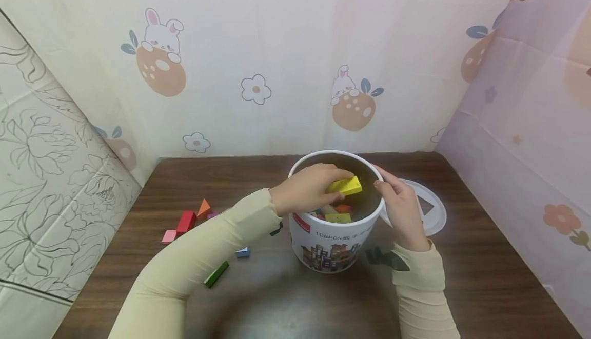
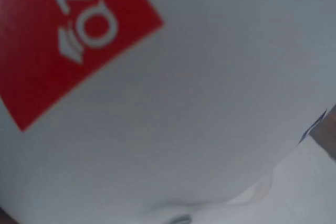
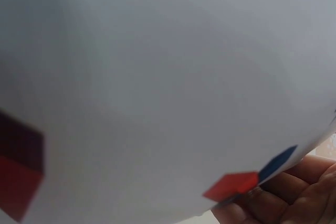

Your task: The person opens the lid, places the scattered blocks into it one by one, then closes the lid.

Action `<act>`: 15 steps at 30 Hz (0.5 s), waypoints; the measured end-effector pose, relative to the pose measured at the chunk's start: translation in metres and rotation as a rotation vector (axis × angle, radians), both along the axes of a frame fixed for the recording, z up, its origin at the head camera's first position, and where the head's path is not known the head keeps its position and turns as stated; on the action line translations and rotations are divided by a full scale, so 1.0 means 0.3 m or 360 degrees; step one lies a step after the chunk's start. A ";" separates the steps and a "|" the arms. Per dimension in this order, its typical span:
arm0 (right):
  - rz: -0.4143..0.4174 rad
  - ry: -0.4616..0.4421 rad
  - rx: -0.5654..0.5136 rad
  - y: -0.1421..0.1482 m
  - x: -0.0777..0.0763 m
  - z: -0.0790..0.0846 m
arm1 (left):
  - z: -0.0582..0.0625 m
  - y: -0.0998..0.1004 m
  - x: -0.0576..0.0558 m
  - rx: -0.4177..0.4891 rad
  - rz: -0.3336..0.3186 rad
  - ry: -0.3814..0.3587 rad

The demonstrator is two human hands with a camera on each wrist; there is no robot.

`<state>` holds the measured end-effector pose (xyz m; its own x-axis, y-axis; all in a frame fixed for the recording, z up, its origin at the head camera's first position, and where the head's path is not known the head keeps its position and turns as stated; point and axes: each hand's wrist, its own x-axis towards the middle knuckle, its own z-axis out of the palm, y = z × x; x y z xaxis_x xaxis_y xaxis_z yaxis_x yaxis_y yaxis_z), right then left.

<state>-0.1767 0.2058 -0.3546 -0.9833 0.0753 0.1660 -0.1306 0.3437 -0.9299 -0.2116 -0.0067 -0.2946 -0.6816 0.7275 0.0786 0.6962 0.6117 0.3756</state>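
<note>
1. We see the left hand [image 1: 304, 189] reaching over the rim of the white bucket [image 1: 323, 241], its grip closed on a yellow block [image 1: 346, 186] pinched between fingers and thumb.
2. The yellow block sits just above the bucket's opening, level with the rim, tilted slightly, over the other blocks inside.
3. Inside the bucket we make out an orange piece [image 1: 343, 208] and a yellow-green piece [image 1: 338, 218]; the rest is shaded.
4. The right hand [image 1: 402, 206] grips the bucket's right rim and wall, fingers curled over the edge.
5. The bucket stands upright on the dark wooden surface [image 1: 485, 277], near its middle, with printed buildings and "108PCS" on its front.
6. Just to the right of the bucket, partly behind the right hand, lies a white lid [image 1: 436, 216] with shaped cut-outs.
7. To the left, well apart from the bucket, lie loose blocks: a red block [image 1: 186, 221], an orange triangle [image 1: 203, 208], a pink block [image 1: 169, 236], a green bar [image 1: 216, 274] and a small blue block [image 1: 243, 252].
8. The left wrist view is filled by the bucket's white wall and a red label [image 2: 58, 35]; the hand's grip cannot be told there.
9. The right wrist view shows the same white wall with fingers [image 3: 294, 198] pressed to it at lower right.
</note>
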 end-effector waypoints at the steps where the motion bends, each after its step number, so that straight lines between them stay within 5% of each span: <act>1: -0.0002 0.0002 0.0003 0.000 0.000 -0.001 | 0.000 0.005 -0.003 -0.0036 -0.0007 -0.0005; 9: -0.0010 0.0026 0.0015 0.002 -0.003 -0.007 | -0.008 0.034 -0.014 -0.0314 -0.0096 0.0027; 15: -0.0007 0.0041 0.0021 0.006 -0.001 -0.011 | -0.003 0.033 -0.011 -0.0371 -0.0095 0.0037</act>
